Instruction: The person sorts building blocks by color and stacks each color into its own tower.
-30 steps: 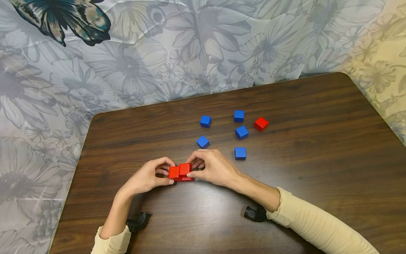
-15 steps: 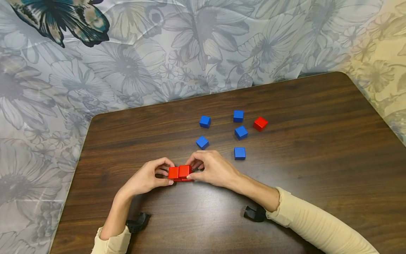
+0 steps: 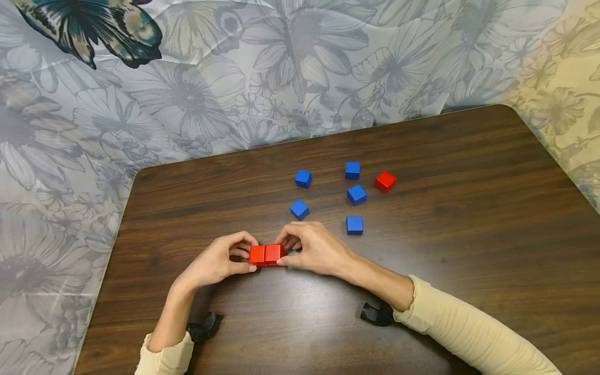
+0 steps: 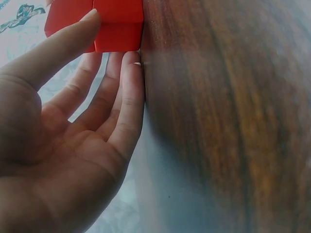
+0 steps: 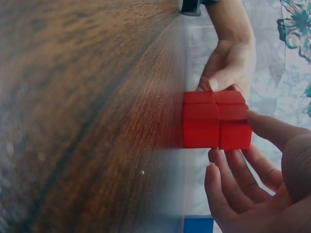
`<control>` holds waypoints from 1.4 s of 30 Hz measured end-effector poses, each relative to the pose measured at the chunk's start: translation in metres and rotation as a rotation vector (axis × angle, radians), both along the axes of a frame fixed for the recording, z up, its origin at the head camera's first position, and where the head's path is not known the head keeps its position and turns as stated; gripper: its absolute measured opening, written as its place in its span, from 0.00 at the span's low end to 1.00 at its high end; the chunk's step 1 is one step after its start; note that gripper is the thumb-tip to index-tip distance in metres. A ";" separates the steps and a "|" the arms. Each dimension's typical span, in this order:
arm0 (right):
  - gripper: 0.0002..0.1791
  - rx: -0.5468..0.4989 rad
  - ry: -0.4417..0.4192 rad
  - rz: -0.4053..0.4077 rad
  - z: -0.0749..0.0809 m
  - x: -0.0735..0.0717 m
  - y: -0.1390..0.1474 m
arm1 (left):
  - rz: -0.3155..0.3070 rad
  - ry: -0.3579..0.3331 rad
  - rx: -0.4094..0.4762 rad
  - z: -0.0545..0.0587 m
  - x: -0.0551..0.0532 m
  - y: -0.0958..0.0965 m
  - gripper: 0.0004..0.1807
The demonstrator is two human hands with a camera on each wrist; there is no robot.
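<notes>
Red cubes stand two wide and two high in front of me, their faces close together. My left hand (image 3: pixel 213 264) holds the left pair, thumb over the seam between its upper cube (image 4: pixel 68 17) and lower cube (image 4: pixel 120 29), fingers curled behind. With thumb and fingers, my right hand (image 3: pixel 323 250) pinches the upper right cube (image 5: pixel 235 135). That cube rests over the lower right cube (image 5: pixel 200 130), lined up with it. In the head view the upper left cube (image 3: pixel 257 253) sits beside it, and the lower layer is mostly hidden.
Several blue cubes (image 3: pixel 354 225) lie scattered beyond my hands on the dark wood table (image 3: pixel 469 208). One loose red cube (image 3: pixel 385 181) is at their right. A flower-patterned cloth (image 3: pixel 300 62) hangs behind the table's far edge. Black wrist cameras (image 3: pixel 377 314) sit under both forearms.
The upper right red cube, earlier slightly raised and offset, has come down level with its left neighbour, my right hand moving with it. My left hand stays in place.
</notes>
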State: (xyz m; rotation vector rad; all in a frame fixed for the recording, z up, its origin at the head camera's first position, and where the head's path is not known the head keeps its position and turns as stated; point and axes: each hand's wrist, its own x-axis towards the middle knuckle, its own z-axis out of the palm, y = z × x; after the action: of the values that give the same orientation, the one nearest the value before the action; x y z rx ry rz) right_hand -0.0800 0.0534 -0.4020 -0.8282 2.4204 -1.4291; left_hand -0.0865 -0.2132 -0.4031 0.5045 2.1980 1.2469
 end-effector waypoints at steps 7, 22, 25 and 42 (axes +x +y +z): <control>0.15 -0.011 0.001 0.009 0.001 -0.001 0.001 | 0.001 0.002 0.001 0.000 -0.001 0.001 0.20; 0.16 -0.001 0.007 0.019 0.002 0.000 0.001 | 0.000 0.002 -0.013 0.000 -0.001 0.001 0.20; 0.16 -0.004 0.008 0.021 0.001 0.000 0.001 | 0.001 0.000 -0.019 0.000 -0.001 0.001 0.20; 0.18 -0.017 0.020 0.047 0.006 -0.004 0.005 | 0.006 0.000 -0.026 0.000 0.001 0.001 0.20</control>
State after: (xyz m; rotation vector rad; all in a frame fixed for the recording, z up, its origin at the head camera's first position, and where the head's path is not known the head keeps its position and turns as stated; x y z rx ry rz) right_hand -0.0844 0.0583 -0.3961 -0.9013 2.3899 -1.4327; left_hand -0.0856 -0.2121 -0.4031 0.4878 2.2140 1.2192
